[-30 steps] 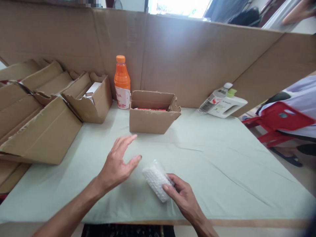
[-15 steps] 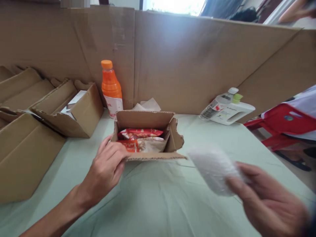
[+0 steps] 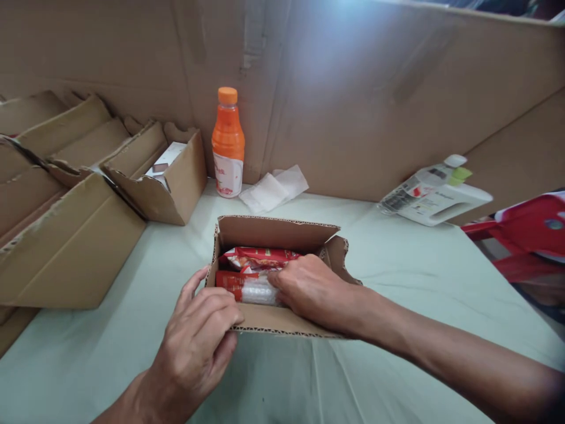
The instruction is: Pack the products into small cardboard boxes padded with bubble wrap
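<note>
An open cardboard box [image 3: 286, 318] stands on the cloth-covered table in front of me. My left hand [image 3: 198, 333] is closed on its near left edge, fingers over the rim. Reaching into the box from the right, my right hand [image 3: 315, 288] pinches a clear bubble wrap piece [image 3: 256, 291] near the front wall. Behind the wrap lies a red snack packet [image 3: 258, 257], and a red-orange packet [image 3: 229, 282] shows at its left. The fingertips of my right hand are partly hidden in the box.
Several cardboard bins [image 3: 101, 235] stand at the left, one with a white box [image 3: 170, 158] inside. An orange drink bottle [image 3: 228, 144] and white sheets [image 3: 276, 188] are at the back. A clear bottle [image 3: 410, 185] leans against a white jug [image 3: 445, 203]; a red chair [image 3: 529, 227] is beyond the table edge.
My right hand has moved left and down into the box, bringing the bubble wrap from the right side of the table. My left hand stays on the box edge. The view has tilted down.
</note>
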Tool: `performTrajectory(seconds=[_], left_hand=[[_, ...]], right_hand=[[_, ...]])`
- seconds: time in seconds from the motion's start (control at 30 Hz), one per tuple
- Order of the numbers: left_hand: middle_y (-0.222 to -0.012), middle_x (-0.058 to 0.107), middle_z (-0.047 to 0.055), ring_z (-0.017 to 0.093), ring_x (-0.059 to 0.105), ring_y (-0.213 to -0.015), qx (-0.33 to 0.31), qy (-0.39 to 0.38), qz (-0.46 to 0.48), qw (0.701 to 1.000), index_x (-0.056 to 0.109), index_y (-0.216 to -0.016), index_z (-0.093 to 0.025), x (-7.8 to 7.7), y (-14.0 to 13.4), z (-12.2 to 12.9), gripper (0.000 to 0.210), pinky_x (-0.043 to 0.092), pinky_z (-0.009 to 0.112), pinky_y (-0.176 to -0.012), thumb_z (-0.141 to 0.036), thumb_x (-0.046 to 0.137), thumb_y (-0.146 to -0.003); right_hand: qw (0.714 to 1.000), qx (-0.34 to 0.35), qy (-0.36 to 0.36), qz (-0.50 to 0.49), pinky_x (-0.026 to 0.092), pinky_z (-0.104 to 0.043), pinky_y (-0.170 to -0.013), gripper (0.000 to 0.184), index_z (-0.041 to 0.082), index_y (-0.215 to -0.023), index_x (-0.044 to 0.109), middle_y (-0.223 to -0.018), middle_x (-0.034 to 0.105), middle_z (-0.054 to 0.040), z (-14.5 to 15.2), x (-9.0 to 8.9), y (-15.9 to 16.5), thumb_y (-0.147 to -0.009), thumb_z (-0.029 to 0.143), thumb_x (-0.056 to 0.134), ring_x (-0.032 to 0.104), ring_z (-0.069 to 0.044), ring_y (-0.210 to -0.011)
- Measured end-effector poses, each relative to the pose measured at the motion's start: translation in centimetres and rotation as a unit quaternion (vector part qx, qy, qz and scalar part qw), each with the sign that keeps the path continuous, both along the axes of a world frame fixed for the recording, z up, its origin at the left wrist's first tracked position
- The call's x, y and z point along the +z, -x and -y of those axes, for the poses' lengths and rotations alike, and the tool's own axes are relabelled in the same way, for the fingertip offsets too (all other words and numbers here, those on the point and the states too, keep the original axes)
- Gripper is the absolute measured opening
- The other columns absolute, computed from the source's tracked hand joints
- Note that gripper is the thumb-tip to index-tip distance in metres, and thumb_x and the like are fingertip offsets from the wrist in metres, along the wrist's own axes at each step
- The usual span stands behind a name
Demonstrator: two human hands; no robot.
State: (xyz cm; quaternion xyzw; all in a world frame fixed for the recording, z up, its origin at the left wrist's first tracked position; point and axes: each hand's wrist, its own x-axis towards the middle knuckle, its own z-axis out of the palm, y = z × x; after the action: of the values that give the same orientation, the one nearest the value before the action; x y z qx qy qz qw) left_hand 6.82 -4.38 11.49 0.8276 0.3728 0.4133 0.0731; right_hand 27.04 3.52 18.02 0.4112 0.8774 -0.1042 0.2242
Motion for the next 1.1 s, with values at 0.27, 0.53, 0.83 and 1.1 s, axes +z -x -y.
performTrajectory(seconds=[0.27, 0.53, 0.83, 1.1], left_hand=[[-0.127, 0.058, 0.009, 0.025, 0.053, -0.129, 0.109, -0.050, 0.115, 0.986, 0.057, -0.120, -0.021, -2.2, 0.5, 1.2, 0.047, 0.037, 0.055, -0.115, 0.000, 0.067, -0.078], [-0.149, 0.048, 0.012, 0.028, 0.054, -0.131, 0.177, 0.346, 0.309, 0.868, 0.039, -0.148, -0.028, -10.2, 1.3, 2.1, 0.069, 0.046, 0.048, -0.110, -0.038, 0.069, -0.087], [-0.146, 0.054, 0.016, 0.030, 0.060, -0.125, 0.058, 0.396, 0.384, 0.832, 0.045, -0.144, -0.018, -10.0, -4.9, -1.3, 0.070, 0.048, 0.043, -0.108, -0.039, 0.069, -0.082], [-0.146, 0.055, 0.016, 0.030, 0.058, -0.130, 0.135, 0.386, 0.390, 0.825, 0.038, -0.150, -0.018, -11.3, -0.3, 6.6, 0.072, 0.052, 0.041, -0.105, -0.044, 0.064, -0.087]], right_hand=[[0.949, -0.075, -0.201, -0.232, 0.050, -0.035, -0.076, 0.025, 0.024, -0.109, 0.072, -0.103, 0.075, -0.0078, 2.8, 2.1, -6.5, -0.093, 0.038, 0.059, 0.070, -0.023, -0.087], [0.752, -0.479, -0.125, -0.434, 0.058, -0.034, -0.066, 0.044, 0.022, -0.100, 0.068, -0.087, 0.076, -0.0082, 10.6, -10.3, -14.2, -0.077, 0.059, 0.066, 0.072, -0.024, -0.074], [0.705, -0.523, -0.112, -0.467, 0.057, -0.036, -0.058, 0.045, 0.021, -0.089, 0.064, -0.083, 0.076, -0.0096, 9.0, -13.3, -9.9, -0.071, 0.062, 0.065, 0.072, -0.028, -0.072], [0.757, -0.442, -0.036, -0.480, 0.060, -0.037, -0.065, 0.039, 0.021, -0.090, 0.066, -0.090, 0.077, -0.0102, 7.7, -12.1, -6.1, -0.077, 0.057, 0.065, 0.074, -0.031, -0.082]])
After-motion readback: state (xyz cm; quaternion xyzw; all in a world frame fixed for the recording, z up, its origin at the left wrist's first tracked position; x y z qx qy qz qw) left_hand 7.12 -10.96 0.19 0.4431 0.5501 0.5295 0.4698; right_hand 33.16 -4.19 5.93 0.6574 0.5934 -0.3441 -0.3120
